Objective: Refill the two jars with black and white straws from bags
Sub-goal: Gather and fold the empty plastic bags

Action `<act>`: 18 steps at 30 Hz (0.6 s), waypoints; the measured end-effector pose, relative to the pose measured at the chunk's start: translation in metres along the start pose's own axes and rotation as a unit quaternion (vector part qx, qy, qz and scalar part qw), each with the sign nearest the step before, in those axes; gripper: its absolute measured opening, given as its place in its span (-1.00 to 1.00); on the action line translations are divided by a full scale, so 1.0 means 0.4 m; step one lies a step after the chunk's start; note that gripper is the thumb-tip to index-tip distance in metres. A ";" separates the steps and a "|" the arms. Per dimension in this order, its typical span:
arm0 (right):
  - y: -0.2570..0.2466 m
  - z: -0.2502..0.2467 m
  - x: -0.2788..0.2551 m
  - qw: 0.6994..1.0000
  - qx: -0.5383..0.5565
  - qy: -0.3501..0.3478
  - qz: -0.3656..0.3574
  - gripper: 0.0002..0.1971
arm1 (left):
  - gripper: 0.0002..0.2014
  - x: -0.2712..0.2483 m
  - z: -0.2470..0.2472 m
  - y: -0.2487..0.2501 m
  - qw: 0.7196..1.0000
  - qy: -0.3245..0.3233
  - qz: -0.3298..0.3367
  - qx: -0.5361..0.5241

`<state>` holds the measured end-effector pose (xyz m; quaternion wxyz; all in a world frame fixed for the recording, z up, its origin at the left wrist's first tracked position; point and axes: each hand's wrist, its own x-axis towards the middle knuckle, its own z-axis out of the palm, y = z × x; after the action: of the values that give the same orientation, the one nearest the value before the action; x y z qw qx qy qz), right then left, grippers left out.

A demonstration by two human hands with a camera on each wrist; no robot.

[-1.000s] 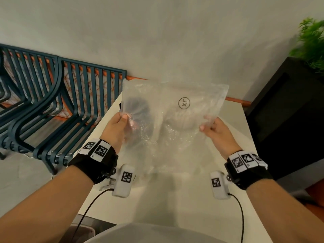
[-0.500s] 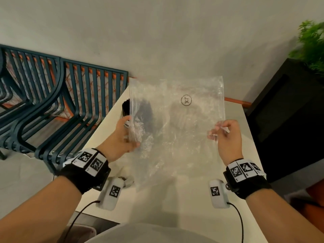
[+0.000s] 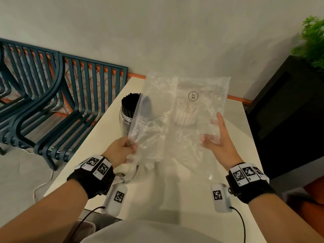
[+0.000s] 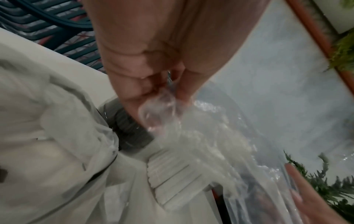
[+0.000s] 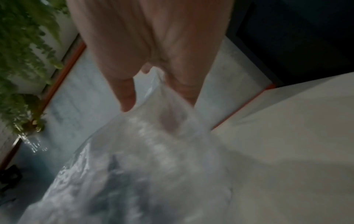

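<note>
A clear plastic bag (image 3: 184, 123) with a round printed mark hangs above the white table (image 3: 157, 199), and nothing shows inside it. My left hand (image 3: 131, 148) pinches its lower left edge, with bunched plastic (image 4: 159, 112) between thumb and fingers (image 4: 134, 84). My right hand (image 3: 212, 128) lies against the bag's right side with straight, spread fingers; the film (image 5: 153, 136) runs between thumb and fingers. A clear jar of black straws (image 3: 129, 107) stands at the table's left edge. A jar of white straws (image 3: 185, 114) shows through the bag, also in the left wrist view (image 4: 172, 174).
Dark blue slatted metal chairs (image 3: 52, 106) stand left of the table. A black cabinet (image 3: 284, 111) with a green plant (image 3: 313, 37) is at the right. A grey wall rises behind. More crumpled clear plastic (image 3: 135, 167) lies on the table by my left wrist.
My left hand has dropped toward me with the bag's left edge, uncovering the black straw jar. My right hand has released its pinch and spread its fingers against the bag.
</note>
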<state>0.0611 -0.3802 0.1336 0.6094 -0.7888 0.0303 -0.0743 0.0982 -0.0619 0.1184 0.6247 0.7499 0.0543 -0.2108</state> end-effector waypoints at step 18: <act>0.039 -0.019 0.010 0.993 -0.098 -0.042 0.046 -0.49 | -0.42 0.032 -0.056 0.022 0.976 0.068 0.077 0.190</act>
<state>0.0644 -0.3919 0.1205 0.5326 -0.8450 0.0480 -0.0093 0.1183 -0.0446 0.1244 0.4804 0.8692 -0.0027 -0.1170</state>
